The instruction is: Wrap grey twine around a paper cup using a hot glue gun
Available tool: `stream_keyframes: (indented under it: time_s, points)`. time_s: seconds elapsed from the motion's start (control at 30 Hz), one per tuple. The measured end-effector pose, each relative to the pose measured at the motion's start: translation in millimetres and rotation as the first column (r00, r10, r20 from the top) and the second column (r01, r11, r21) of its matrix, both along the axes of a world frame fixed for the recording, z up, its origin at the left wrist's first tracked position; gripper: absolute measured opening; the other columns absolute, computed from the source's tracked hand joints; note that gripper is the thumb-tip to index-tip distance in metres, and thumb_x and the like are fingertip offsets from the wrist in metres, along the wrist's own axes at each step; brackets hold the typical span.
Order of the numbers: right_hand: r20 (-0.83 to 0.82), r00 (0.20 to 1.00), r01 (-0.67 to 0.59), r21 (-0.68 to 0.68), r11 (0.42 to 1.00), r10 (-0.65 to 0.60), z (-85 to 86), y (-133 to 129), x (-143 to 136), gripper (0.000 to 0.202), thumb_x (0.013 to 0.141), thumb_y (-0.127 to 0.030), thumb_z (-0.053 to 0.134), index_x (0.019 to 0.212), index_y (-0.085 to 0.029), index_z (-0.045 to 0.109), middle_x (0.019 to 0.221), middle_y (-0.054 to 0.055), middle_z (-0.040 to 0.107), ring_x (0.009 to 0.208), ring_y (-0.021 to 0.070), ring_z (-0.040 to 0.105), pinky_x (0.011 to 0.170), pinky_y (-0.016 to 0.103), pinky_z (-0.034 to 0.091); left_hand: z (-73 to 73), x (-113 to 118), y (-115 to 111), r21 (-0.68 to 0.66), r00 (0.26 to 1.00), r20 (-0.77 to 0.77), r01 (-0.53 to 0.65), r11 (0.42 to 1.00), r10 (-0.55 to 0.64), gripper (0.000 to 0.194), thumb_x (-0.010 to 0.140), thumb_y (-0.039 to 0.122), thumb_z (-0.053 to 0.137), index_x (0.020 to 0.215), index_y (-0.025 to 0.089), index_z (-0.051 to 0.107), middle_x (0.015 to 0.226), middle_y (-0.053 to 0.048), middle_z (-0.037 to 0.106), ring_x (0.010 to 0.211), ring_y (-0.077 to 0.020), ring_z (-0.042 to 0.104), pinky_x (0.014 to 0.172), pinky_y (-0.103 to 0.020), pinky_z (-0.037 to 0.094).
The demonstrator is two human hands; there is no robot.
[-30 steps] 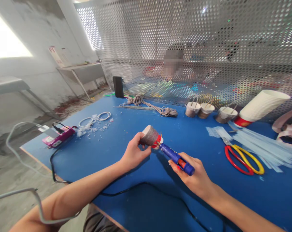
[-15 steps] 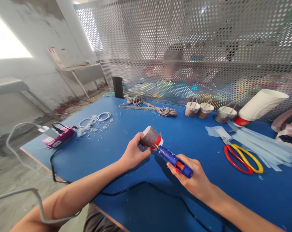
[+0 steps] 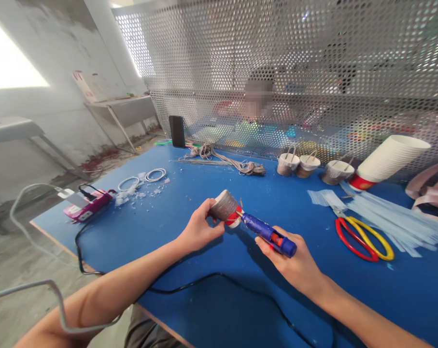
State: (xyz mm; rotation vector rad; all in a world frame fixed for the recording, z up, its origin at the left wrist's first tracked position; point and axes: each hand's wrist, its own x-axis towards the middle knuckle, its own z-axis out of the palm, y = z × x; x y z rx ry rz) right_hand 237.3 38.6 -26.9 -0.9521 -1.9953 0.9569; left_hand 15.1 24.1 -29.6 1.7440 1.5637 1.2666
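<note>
Tilted on its side above the table, a small paper cup [image 3: 225,207] is gripped between the thumb and fingers of my left hand [image 3: 199,227]. Grey-brown cord wraps most of the cup, and a red and white band shows at its right end. My right hand [image 3: 289,258] is closed around a blue hot glue gun [image 3: 260,227]. The gun's nozzle points up and left, at the red band of the cup; whether it touches cannot be made out. A short loose piece of cord sticks up beside the nozzle.
Behind lie a cord bundle [image 3: 249,167] and a phone [image 3: 176,131]. At right are cord-wrapped cups [image 3: 287,164], stacked paper cups [image 3: 390,159], scissors [image 3: 363,239] and translucent glue sticks [image 3: 396,217]. A purple power strip [image 3: 88,205] sits left. A black cable [image 3: 219,274] crosses the front; a perforated metal screen [image 3: 211,63] stands behind.
My right hand and the glue gun have moved slightly right and up, the nozzle shifting along the red band. My left hand and the cup have hardly moved.
</note>
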Motion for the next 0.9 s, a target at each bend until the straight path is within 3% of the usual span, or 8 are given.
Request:
stream_keyframes:
  time_s: [0.23, 0.4, 0.57, 0.9]
  points:
    - [-0.007, 1.0, -0.01, -0.125, 0.992, 0.009, 3.8, 1.0, 0.5, 0.027, 0.082, -0.038, 0.056, 0.065, -0.019, 0.048, 0.054, -0.004, 0.049, 0.048, 0.0083, 0.04, 0.048, 0.021, 0.037, 0.6, -2.5, -0.1, -0.008, 0.997, 0.043, 0.057, 0.998, -0.057, 0.02, 0.064, 0.014, 0.055, 0.082, 0.018, 0.047, 0.073, 0.004, 0.048, 0.064, -0.0092, 0.045, 0.061, -0.022, 0.041]
    - [0.019, 1.0, -0.006, -0.071, 0.997, 0.007, 2.1, 1.1, 0.1, 0.029, 0.081, -0.037, 0.057, 0.063, -0.019, 0.046, 0.051, -0.006, 0.043, 0.046, 0.0075, 0.034, 0.048, 0.021, 0.034, -1.0, -5.8, 1.0, -0.005, 0.998, 0.008, 0.06, 0.998, -0.06, 0.021, 0.063, 0.012, 0.056, 0.081, 0.018, 0.048, 0.071, 0.005, 0.047, 0.062, -0.0086, 0.044, 0.058, -0.021, 0.04]
    - [0.006, 1.0, 0.01, -0.16, 0.987, -0.009, 6.3, 1.5, 0.7, 0.029, 0.081, -0.04, 0.056, 0.064, -0.018, 0.048, 0.053, -0.005, 0.045, 0.048, 0.0085, 0.037, 0.047, 0.022, 0.036, 1.1, -7.0, 0.9, -0.024, 0.995, 0.061, 0.083, 0.996, -0.082, 0.02, 0.063, 0.013, 0.057, 0.082, 0.017, 0.049, 0.073, 0.003, 0.05, 0.064, -0.01, 0.048, 0.063, -0.024, 0.044]
    - [-0.004, 1.0, 0.024, -0.184, 0.983, -0.025, 9.4, 1.8, 2.7, 0.029, 0.08, -0.04, 0.057, 0.063, -0.018, 0.049, 0.054, -0.004, 0.047, 0.049, 0.0087, 0.038, 0.046, 0.021, 0.036, 1.4, -9.7, 0.8, -0.046, 0.989, 0.099, 0.117, 0.992, -0.112, 0.02, 0.064, 0.013, 0.058, 0.08, 0.017, 0.049, 0.076, 0.002, 0.052, 0.066, -0.0098, 0.05, 0.066, -0.024, 0.045]
